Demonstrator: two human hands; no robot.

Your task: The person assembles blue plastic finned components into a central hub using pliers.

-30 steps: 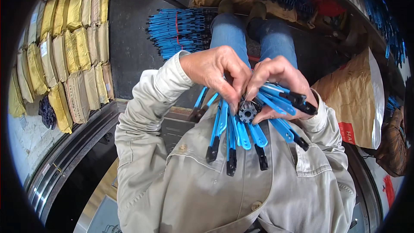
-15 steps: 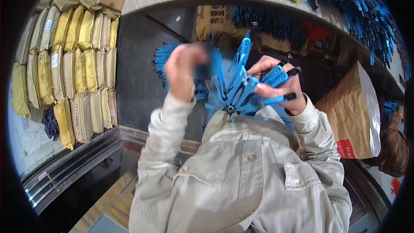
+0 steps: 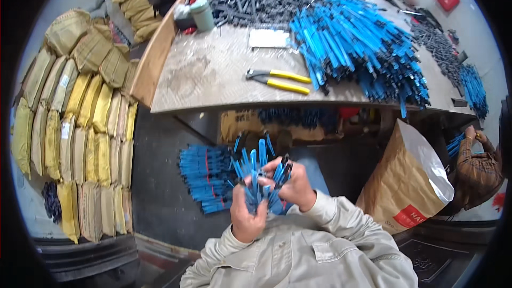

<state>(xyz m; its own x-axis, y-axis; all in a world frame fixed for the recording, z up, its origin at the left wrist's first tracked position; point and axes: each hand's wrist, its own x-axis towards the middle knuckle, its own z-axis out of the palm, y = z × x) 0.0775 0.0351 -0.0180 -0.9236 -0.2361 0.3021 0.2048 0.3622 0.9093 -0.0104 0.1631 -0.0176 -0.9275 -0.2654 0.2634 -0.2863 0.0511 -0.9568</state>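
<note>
Close to my body, both hands gather a loose fan of slim blue strips with black ends point(image 3: 262, 151). My left hand point(image 3: 247, 214) is closed on the near left side of the fan, its thumb raised against the strips. On the other side my right hand point(image 3: 297, 185) wraps round them, fingers bent and touching the black ends. The strips point several ways, and their lower ends are partly hidden by my hands. Just left of the hands, rows of similar blue strips point(image 3: 197, 176) lie bundled on the dark floor.
On the worktable point(image 3: 202, 80) lie yellow-handled pliers point(image 3: 280, 81), a big heap of blue strips point(image 3: 352, 48), dark metal parts point(image 3: 261, 2) and a greenish cup point(image 3: 202, 15). A brown paper sack point(image 3: 394, 176) stands right. Packed sacks point(image 3: 80, 144) line the left. Another person point(image 3: 477, 173) works far right.
The view has tilted up, showing more of the tabletop. My left hand, raised and blurred apart from the right before, has come down against the strips. The right hand still holds them.
</note>
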